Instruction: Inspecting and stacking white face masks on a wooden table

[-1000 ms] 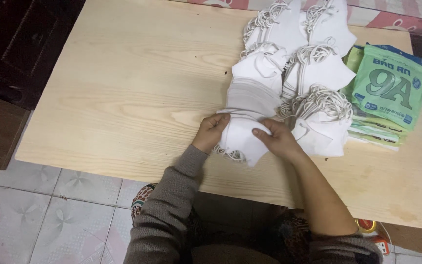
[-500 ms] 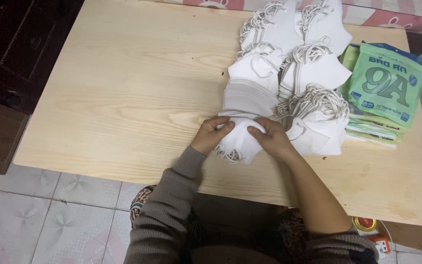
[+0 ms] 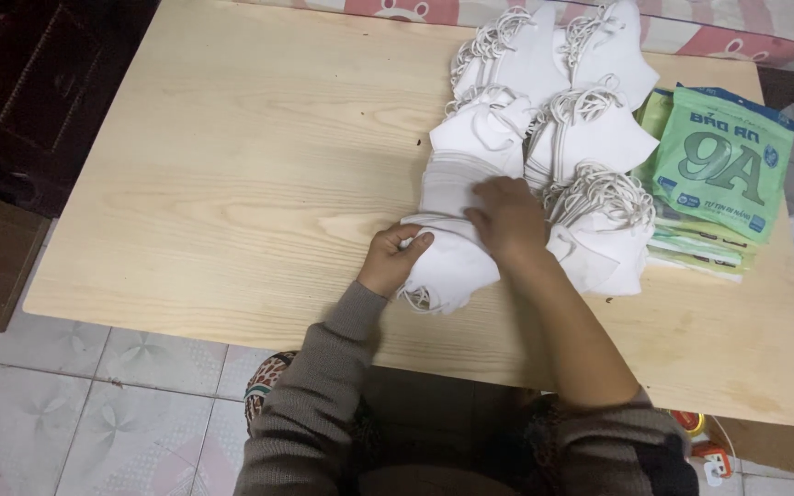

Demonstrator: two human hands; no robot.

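Where the wooden table (image 3: 232, 165) runs out to the left of the left hand (image 3: 390, 262), the top lies bare and wide; its near edge sits just below both wrists. The white mask stack (image 3: 452, 262) lies under the hands, near that front edge. Left hand: fingers curled, pinching the stack's left edge, thumb on top. Right hand (image 3: 507, 216): palm down, fingers spread flat, pressing the stack from above, not clenched. Just right of that hand, more bundled white masks (image 3: 604, 225) crowd in, touching. Beyond them, green packets (image 3: 723, 165) lie near the table's right edge.
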